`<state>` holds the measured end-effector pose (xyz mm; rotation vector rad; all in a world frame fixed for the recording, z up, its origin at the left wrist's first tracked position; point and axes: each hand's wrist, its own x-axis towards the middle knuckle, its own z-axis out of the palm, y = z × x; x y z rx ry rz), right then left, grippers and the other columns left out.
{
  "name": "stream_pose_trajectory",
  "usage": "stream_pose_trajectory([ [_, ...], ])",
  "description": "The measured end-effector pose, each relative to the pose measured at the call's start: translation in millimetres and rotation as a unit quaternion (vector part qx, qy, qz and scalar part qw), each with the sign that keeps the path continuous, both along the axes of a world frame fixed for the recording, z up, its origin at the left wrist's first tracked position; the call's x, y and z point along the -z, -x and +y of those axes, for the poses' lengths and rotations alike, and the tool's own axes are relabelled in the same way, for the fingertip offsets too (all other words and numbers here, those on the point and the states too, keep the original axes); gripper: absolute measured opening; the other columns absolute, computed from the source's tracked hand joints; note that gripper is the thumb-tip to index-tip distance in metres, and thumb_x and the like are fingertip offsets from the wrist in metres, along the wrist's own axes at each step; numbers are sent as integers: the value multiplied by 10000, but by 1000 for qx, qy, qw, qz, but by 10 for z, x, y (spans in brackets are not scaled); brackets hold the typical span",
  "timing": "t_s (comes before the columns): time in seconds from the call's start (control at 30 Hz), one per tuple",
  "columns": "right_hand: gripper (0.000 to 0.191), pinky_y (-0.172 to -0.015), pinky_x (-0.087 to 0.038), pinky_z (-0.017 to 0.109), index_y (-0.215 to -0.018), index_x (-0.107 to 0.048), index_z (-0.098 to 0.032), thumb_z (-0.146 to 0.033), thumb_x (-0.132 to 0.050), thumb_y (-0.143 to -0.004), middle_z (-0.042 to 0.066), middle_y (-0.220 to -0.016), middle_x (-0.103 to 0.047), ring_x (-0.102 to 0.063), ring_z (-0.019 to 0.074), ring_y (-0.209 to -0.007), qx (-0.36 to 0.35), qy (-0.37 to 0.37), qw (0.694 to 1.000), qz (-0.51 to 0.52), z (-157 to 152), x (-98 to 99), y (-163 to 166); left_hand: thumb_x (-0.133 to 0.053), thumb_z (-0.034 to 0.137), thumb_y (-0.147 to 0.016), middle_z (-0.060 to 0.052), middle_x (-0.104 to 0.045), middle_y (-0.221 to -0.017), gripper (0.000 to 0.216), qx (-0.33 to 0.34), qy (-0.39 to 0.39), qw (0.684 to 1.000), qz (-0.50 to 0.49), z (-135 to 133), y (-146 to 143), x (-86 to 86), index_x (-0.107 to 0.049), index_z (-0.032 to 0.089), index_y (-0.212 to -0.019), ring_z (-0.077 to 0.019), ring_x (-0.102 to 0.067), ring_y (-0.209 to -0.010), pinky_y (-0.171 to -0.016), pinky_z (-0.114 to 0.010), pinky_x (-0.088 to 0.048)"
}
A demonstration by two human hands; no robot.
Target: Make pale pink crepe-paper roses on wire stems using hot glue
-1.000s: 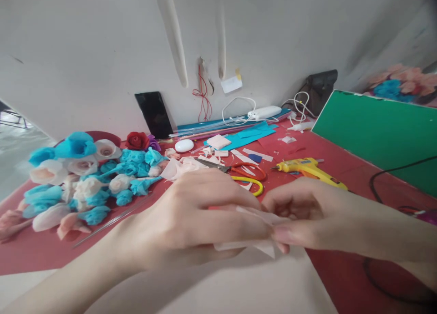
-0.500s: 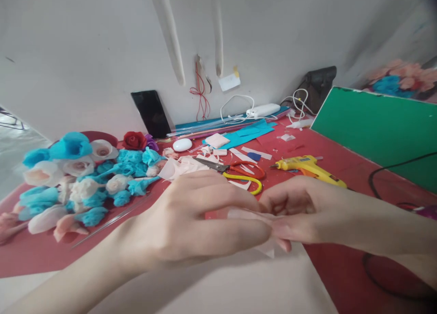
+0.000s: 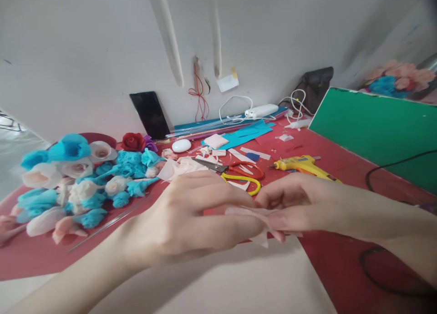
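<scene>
My left hand and my right hand meet at the middle of the view, both pinching a thin piece of pale pink crepe paper. The paper's left part shows between my left thumb and fingers, and a corner hangs below. My right thumb presses on its right part, while the fingertips of both hands partly hide it. Under my hands lies a large pale sheet. Just beyond them are scissors with red and yellow handles, amid paper scraps.
Blue, white and pink paper flowers crowd the left of the red table. A yellow glue gun lies right of the scissors. Farther back are a phone, blue paper and a white power bank. A green board stands right.
My right fingers and thumb have shifted slightly along the paper, and its hanging corner sits a little higher. My left hand keeps its grip. The whole view has moved slightly.
</scene>
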<state>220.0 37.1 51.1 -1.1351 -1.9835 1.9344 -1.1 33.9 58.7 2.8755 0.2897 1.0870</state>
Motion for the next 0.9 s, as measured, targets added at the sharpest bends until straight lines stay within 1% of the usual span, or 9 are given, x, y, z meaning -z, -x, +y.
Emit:
stream_pose_trajectory([
  [0.17, 171, -633, -373, 158, -897, -672, -261, -415, -639, -831, -38, -855, -611, -529, 81, -775, -2, -23, 1000, -11, 18, -24, -22, -594, 105, -839, -54, -730, -815, 103, 1, 0, 1000, 4, 7, 4, 48, -686, 137, -871, -115, -647, -648, -584, -225, -475],
  [0.3, 191, -614, -386, 144, -862, -682, -224, -395, -694, -776, -41, -780, -627, -532, 67, -706, 1, -44, 999, -3, 49, -43, -13, -617, 86, -805, -62, -735, -819, 122, -12, -27, 1000, -4, 29, 42, 59, -694, 137, -886, -129, -658, -645, -563, -239, -474],
  [0.47, 210, -552, -383, 186, -817, -707, -208, -406, -647, -785, -15, -672, -652, -566, 106, -630, 9, -184, 977, -107, 194, -1, -61, -614, 82, -797, -80, -733, -802, 117, -45, -63, 997, 6, 148, 169, -36, -701, 141, -849, -146, -683, -689, -593, -224, -533],
  [0.6, 190, -498, -327, 202, -748, -719, -185, -353, -634, -772, 3, -668, -663, -526, 102, -570, 54, -250, 955, -148, 361, 89, -117, -649, 67, -772, -102, -731, -797, 93, -68, -77, 994, -33, 282, 340, -92, -708, 110, -830, -143, -692, -701, -635, -190, -562],
  [0.67, 225, -468, -298, 209, -695, -708, -164, -362, -633, -770, 4, -594, -635, -481, 92, -511, 76, -272, 946, -159, 403, 140, -106, -659, 61, -768, -82, -725, -797, 103, -87, -76, 991, -61, 331, 419, -83, -702, 111, -847, -132, -682, -735, -668, -175, -559],
  [0.77, 412, -444, -279, 211, -536, -628, -135, -434, -582, -815, -8, -426, -489, -406, 73, -439, 107, -307, 932, -163, 394, 203, -50, -653, 85, -780, -31, -722, -813, 122, -118, -61, 987, -90, 373, 486, -48, -690, 149, -878, -133, -671, -777, -700, -197, -561],
  [0.83, 327, -455, -324, 194, -684, -681, -134, -396, -559, -836, -13, -497, -524, -438, 68, -455, 100, -322, 929, -152, 374, 225, -29, -653, 97, -779, -13, -725, -819, 120, -125, -54, 986, -100, 383, 491, -29, -687, 158, -877, -134, -669, -780, -696, -201, -562],
  [0.87, 232, -481, -371, 182, -894, -703, -155, -336, -580, -816, -7, -633, -603, -497, 72, -507, 82, -322, 932, -143, 369, 228, -35, -663, 99, -769, -6, -728, -810, 116, -120, -54, 986, -101, 384, 483, -24, -688, 160, -864, -129, -670, -769, -685, -191, -562],
  [0.9, 368, -529, -425, 173, -1137, -635, -206, -276, -614, -776, 2, -832, -654, -564, 81, -603, 59, -319, 936, -133, 370, 227, -52, -668, 96, -763, -9, -729, -810, 116, -118, -53, 986, -106, 381, 471, -23, -688, 156, -860, -127, -670, -766, -681, -186, -561],
])
